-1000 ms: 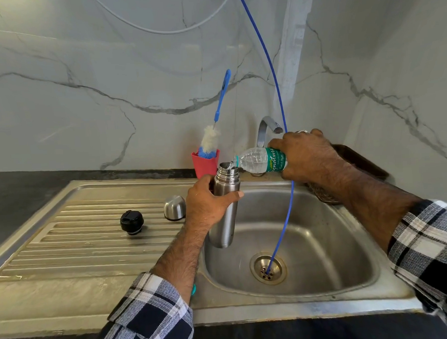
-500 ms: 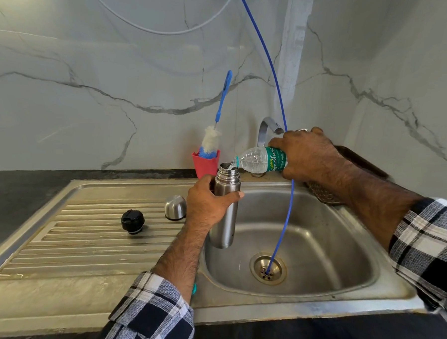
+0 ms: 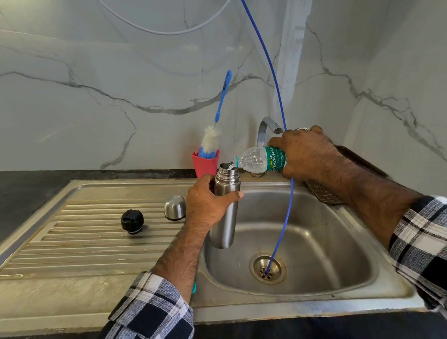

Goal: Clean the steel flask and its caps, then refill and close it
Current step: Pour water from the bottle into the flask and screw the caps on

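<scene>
Left on the ribbed steel draining board (image 3: pixel 66 245): round black inner stopper (image 3: pixel 132 221), then domed steel outer cap (image 3: pixel 175 207), both apart from the flask. Left hand (image 3: pixel 208 205) wraps the upper body of the slim cylindrical steel flask (image 3: pixel 226 210), thumb across the near side, forearm rising from near-left; the flask hangs upright over the sink basin's (image 3: pixel 324 241) left edge. Judgement: rigid, smooth, likely wet and slippery, gaining weight as it fills; mid-body grip suits. Right hand (image 3: pixel 307 154) curls round the clear plastic water bottle with green label (image 3: pixel 262 160), tipped sideways, mouth at the flask's opening. Bottle probably soft; squeeze lightly.
</scene>
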